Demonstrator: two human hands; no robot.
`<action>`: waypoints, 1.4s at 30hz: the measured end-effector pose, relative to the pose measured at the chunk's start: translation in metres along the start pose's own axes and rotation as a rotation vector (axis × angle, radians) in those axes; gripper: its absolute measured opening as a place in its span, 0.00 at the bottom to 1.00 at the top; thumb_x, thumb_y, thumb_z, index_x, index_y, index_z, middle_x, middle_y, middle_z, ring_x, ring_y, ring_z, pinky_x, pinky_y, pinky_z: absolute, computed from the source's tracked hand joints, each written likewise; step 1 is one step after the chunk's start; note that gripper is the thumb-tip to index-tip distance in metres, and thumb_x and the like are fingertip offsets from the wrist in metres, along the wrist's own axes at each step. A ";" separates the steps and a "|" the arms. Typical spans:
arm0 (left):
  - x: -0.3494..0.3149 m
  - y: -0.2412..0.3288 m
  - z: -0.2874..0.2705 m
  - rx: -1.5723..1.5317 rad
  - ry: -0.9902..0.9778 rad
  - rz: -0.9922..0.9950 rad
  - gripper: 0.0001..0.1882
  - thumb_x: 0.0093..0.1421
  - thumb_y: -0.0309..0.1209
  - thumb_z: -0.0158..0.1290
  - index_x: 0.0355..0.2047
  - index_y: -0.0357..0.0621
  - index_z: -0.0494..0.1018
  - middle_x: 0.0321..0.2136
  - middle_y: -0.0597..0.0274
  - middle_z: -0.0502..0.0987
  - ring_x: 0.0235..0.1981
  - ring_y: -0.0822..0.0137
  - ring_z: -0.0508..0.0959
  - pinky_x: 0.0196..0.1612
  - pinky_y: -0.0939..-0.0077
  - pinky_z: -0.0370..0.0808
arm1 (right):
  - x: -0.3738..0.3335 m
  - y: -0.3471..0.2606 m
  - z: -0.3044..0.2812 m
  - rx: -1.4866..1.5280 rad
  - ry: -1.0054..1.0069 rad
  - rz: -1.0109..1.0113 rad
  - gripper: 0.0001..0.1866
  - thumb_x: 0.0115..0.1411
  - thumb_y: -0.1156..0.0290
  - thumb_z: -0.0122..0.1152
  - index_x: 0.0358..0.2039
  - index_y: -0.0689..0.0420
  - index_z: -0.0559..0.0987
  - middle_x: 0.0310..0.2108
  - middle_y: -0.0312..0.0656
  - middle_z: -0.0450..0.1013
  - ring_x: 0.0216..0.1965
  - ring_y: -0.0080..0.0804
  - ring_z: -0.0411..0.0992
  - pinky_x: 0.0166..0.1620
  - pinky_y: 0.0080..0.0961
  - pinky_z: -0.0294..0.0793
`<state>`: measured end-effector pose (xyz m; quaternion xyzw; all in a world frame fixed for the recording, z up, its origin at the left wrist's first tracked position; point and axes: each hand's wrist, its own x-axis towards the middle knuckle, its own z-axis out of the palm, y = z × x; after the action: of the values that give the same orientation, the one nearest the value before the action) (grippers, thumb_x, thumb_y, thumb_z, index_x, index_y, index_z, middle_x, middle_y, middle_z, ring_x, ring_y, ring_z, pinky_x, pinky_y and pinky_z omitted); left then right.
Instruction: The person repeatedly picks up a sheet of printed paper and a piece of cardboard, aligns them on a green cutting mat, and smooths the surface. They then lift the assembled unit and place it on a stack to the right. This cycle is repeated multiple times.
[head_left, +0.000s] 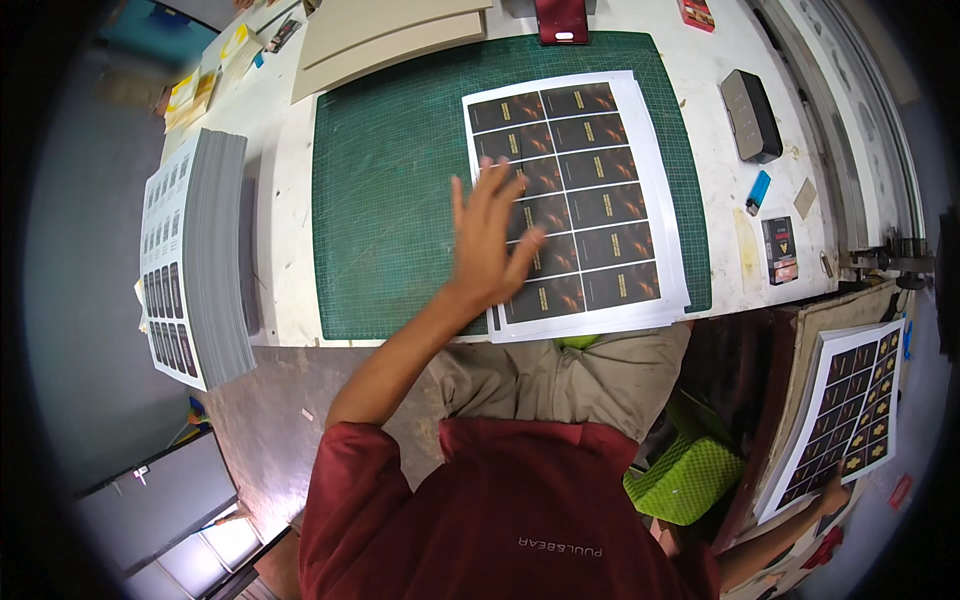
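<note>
My left hand is open, its fingers spread over the left part of a small pile of printed sheets. These white sheets carry a grid of dark cards with orange and yellow marks, and their edges are slightly out of line. They lie on a green cutting mat. Far out to the right, my right hand is at the near edge of another stack of printed sheets, with dark and yellow designs. Its thumb lies on top and the fingers look closed on the edge; part of them is hidden.
A tall stack of printed sheets stands at the table's left edge. Grey-brown boards and a dark red phone-like object lie at the back. On the right are a black speaker-like box, a blue lighter and a small pack.
</note>
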<state>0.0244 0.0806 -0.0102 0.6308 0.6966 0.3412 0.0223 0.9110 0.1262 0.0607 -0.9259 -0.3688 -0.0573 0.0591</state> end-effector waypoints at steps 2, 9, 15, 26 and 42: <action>0.015 -0.010 0.005 -0.017 0.085 -0.098 0.32 0.63 0.44 0.52 0.61 0.36 0.62 0.64 0.38 0.59 0.68 0.39 0.54 0.69 0.39 0.39 | -0.004 0.014 -0.006 0.276 -0.131 0.074 0.38 0.55 0.41 0.65 0.44 0.71 0.80 0.42 0.51 0.79 0.43 0.40 0.77 0.48 0.36 0.74; 0.128 -0.036 0.043 0.237 -0.097 -0.077 0.39 0.62 0.54 0.52 0.62 0.36 0.62 0.63 0.38 0.62 0.67 0.42 0.58 0.67 0.41 0.49 | -0.012 0.013 -0.008 0.915 -0.247 0.019 0.29 0.60 0.54 0.63 0.49 0.69 0.77 0.46 0.47 0.77 0.46 0.36 0.75 0.50 0.32 0.73; 0.196 -0.029 0.082 0.135 -0.186 -0.084 0.38 0.61 0.57 0.52 0.54 0.30 0.70 0.50 0.36 0.75 0.54 0.41 0.73 0.58 0.54 0.68 | -0.047 0.012 -0.042 1.274 -0.296 -0.044 0.22 0.65 0.68 0.57 0.56 0.67 0.72 0.51 0.44 0.74 0.49 0.33 0.73 0.52 0.29 0.71; 0.183 0.002 0.090 0.153 -0.131 -0.027 0.31 0.60 0.46 0.57 0.53 0.32 0.70 0.41 0.39 0.77 0.45 0.44 0.75 0.54 0.53 0.67 | -0.011 -0.040 -0.202 1.742 -0.015 -0.140 0.22 0.68 0.65 0.54 0.58 0.62 0.71 0.55 0.46 0.71 0.55 0.38 0.70 0.57 0.37 0.70; 0.325 0.205 0.183 -0.366 0.041 0.475 0.24 0.54 0.29 0.64 0.50 0.32 0.72 0.43 0.48 0.76 0.41 0.57 0.76 0.43 0.67 0.74 | 0.293 -0.490 -0.107 2.089 0.179 -0.108 0.12 0.66 0.76 0.53 0.48 0.65 0.73 0.43 0.45 0.75 0.41 0.45 0.77 0.49 0.52 0.80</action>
<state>0.2198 0.4468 0.0825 0.7543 0.4568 0.4697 0.0412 0.7773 0.6614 0.2435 -0.3890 -0.2700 0.2187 0.8532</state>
